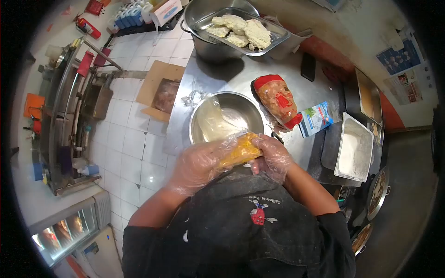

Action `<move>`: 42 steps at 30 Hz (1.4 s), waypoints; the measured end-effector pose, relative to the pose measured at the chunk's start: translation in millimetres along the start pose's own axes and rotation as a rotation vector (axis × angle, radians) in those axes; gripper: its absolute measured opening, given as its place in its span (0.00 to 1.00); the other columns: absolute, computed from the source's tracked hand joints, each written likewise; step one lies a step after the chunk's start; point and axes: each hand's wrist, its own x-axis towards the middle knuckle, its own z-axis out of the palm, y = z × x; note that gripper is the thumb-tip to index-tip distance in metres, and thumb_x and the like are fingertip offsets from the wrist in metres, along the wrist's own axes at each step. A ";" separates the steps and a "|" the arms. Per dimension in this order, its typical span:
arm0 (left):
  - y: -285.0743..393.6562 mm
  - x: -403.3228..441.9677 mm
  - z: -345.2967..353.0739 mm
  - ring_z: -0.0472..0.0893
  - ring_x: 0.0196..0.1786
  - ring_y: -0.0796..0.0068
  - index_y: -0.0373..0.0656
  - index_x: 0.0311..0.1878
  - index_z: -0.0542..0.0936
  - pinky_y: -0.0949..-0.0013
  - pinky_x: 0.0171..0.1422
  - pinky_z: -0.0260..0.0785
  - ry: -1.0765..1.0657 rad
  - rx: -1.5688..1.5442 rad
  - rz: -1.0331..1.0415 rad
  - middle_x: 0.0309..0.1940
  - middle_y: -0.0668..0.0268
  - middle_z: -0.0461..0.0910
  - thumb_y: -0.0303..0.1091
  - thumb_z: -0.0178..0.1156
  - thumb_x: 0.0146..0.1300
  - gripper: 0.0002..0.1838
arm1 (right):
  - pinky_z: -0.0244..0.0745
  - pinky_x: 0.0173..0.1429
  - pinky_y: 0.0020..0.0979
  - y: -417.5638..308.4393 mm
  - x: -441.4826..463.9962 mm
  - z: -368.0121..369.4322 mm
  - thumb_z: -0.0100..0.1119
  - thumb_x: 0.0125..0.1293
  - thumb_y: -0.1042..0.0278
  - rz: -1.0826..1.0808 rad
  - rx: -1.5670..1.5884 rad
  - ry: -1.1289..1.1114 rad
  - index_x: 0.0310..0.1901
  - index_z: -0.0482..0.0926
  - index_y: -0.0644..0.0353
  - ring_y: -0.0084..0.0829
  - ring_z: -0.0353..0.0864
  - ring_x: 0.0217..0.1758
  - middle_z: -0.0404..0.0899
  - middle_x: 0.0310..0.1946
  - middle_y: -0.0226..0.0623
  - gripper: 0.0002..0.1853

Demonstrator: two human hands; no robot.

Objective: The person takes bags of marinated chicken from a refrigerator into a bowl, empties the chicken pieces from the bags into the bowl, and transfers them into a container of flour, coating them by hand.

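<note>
Close to my apron, both hands in clear plastic gloves hold a clear plastic bag [241, 151] with a yellow-orange filling. My left hand [195, 167] is closed around its left end, while my right hand [274, 157] pinches the right end. Just beyond them stands a round steel bowl [252, 109]. A clear bag with pale contents [209, 119] slumps inside the bowl's left side. Right of the bowl lies a red-ended pack of what looks like raw meat [277, 98], and a blue printed packet [316, 119] touches its lower end. Dark-handled scissors [276, 136] lie partly hidden near my right hand.
A steel tray of pale coated pieces [241, 31] rests across a large pot [211, 48] at the back. On the right are a pan of white powder [354, 148] and a black phone [308, 67]. An open cardboard box [160, 81] sits left of the table.
</note>
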 end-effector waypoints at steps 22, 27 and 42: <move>-2.1 44.8 -3.7 0.83 0.48 0.55 0.45 0.53 0.90 0.55 0.55 0.75 0.271 -0.180 0.097 0.41 0.56 0.86 0.33 0.59 0.74 0.13 | 0.76 0.38 0.45 -30.4 0.3 0.7 0.74 0.58 0.74 -1.312 -1.391 0.127 0.41 0.82 0.59 0.46 0.82 0.34 0.79 0.29 0.40 0.11; 23.8 59.2 -3.0 0.83 0.44 0.57 0.41 0.45 0.89 0.56 0.52 0.74 0.217 -0.220 0.206 0.41 0.57 0.85 0.33 0.60 0.75 0.10 | 0.75 0.34 0.44 -35.0 -22.4 32.7 0.72 0.58 0.76 -1.550 -1.353 0.226 0.36 0.79 0.56 0.45 0.81 0.30 0.80 0.27 0.40 0.09; 6.2 68.9 8.9 0.79 0.36 0.52 0.38 0.39 0.87 0.55 0.43 0.70 0.345 -0.381 0.118 0.33 0.55 0.79 0.35 0.63 0.73 0.10 | 0.73 0.29 0.45 -57.7 -4.8 37.2 0.71 0.60 0.64 -1.591 -1.533 0.270 0.37 0.79 0.57 0.44 0.79 0.24 0.75 0.23 0.39 0.10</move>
